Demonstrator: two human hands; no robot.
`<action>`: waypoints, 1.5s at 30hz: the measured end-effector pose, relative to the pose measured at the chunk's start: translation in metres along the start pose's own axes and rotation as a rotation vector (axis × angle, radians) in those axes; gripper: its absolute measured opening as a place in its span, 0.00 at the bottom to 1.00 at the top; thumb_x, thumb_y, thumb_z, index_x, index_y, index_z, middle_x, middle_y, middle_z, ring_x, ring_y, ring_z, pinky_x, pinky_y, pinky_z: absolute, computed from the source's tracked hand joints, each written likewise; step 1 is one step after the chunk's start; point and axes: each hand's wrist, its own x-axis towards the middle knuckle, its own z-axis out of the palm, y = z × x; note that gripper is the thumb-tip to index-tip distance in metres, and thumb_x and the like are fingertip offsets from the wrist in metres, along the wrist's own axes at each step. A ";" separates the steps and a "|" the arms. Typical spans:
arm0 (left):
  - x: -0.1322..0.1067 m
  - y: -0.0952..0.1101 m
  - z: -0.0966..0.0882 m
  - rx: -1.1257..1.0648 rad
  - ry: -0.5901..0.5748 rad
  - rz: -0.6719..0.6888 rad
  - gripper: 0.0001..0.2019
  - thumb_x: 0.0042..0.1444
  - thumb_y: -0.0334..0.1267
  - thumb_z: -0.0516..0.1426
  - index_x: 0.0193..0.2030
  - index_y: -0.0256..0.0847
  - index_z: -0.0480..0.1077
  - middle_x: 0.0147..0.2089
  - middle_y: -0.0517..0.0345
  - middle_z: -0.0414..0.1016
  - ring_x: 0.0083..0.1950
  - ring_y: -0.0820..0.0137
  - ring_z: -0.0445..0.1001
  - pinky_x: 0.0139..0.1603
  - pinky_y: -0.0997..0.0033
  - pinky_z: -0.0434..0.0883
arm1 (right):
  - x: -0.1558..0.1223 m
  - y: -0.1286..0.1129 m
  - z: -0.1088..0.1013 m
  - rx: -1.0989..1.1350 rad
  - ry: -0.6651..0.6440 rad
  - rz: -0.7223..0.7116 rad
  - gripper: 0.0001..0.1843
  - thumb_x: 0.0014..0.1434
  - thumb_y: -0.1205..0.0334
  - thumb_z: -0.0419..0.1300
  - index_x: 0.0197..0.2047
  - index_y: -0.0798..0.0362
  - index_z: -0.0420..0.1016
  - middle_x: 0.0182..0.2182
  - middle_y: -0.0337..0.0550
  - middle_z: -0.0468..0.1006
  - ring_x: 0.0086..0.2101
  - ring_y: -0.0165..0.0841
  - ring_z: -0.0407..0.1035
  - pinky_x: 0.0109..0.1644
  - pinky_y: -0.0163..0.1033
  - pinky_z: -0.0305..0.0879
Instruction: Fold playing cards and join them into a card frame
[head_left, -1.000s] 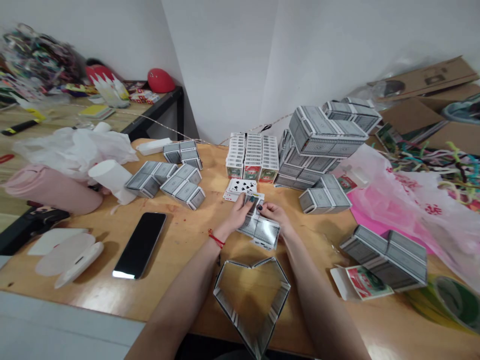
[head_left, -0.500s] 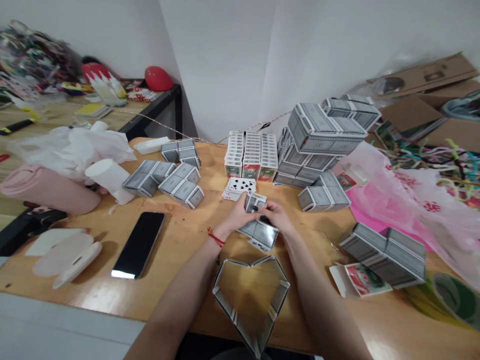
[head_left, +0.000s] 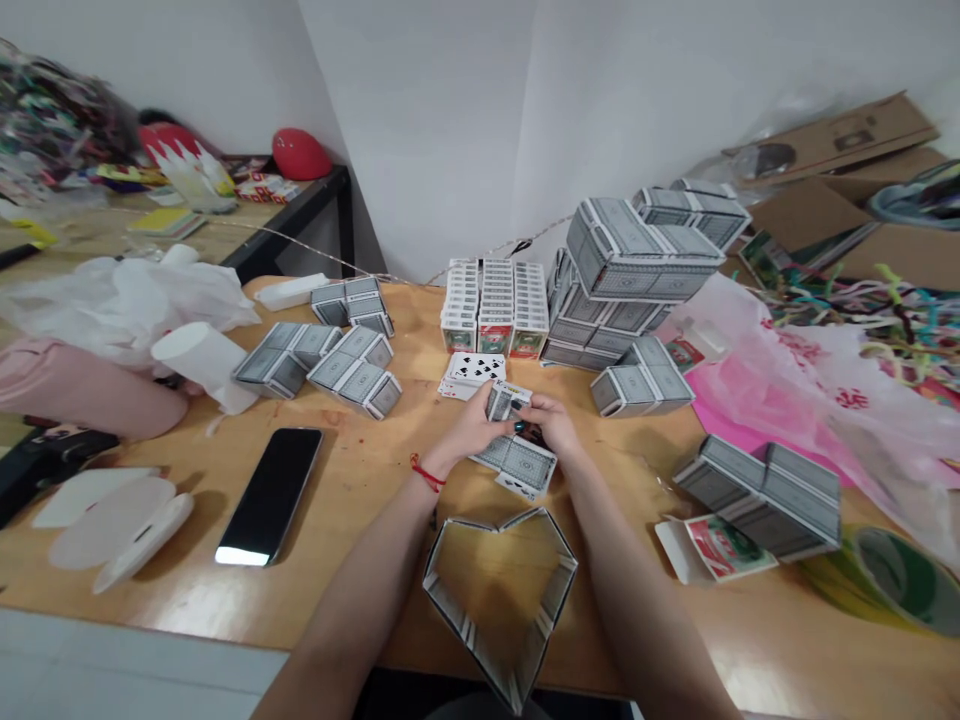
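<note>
My left hand (head_left: 474, 428), with a red string on its wrist, is closed on playing cards (head_left: 500, 401); a K shows at their top edge. My right hand (head_left: 551, 424) pinches the same cards from the other side, its dark-nailed fingers over them. Just below the hands, patterned grey card backs (head_left: 527, 463) lie on the table, partly covered by the hands. Beyond them is a face-up card pile (head_left: 477, 368) with a spade card on top. A heart-shaped frame of cards (head_left: 444, 603) stands between my forearms.
Card boxes (head_left: 495, 305) stand in rows at the back. Folded card blocks (head_left: 630, 245) are stacked to their right, with more blocks (head_left: 356, 370) at left. A phone (head_left: 270, 495) lies left. An opened card box (head_left: 727, 548) and yellow tape roll (head_left: 892, 580) are at right.
My view has shifted slightly. The right fingers have shifted a little over the held cards, and glare has gone from the card backs below. Both hands stay on the cards.
</note>
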 end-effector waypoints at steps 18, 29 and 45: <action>-0.003 -0.010 0.000 0.064 0.019 -0.038 0.21 0.43 0.30 0.56 0.46 0.39 0.56 0.41 0.57 0.65 0.41 0.70 0.66 0.41 0.71 0.66 | 0.002 0.000 -0.008 -0.106 -0.137 -0.093 0.17 0.38 0.60 0.66 0.33 0.54 0.68 0.24 0.34 0.71 0.23 0.25 0.62 0.27 0.31 0.60; -0.002 0.000 0.005 0.102 -0.053 0.025 0.16 0.45 0.30 0.54 0.43 0.39 0.58 0.37 0.59 0.65 0.38 0.72 0.65 0.40 0.72 0.65 | 0.008 0.001 -0.009 -0.139 0.027 -0.104 0.13 0.33 0.67 0.64 0.20 0.54 0.61 0.13 0.28 0.65 0.14 0.24 0.60 0.18 0.30 0.55; -0.001 0.001 0.002 0.100 -0.085 0.009 0.18 0.44 0.29 0.55 0.44 0.38 0.57 0.38 0.58 0.66 0.38 0.72 0.66 0.39 0.73 0.65 | 0.009 0.000 -0.010 0.048 0.024 -0.032 0.11 0.31 0.65 0.66 0.18 0.54 0.65 0.12 0.31 0.68 0.12 0.28 0.64 0.17 0.34 0.61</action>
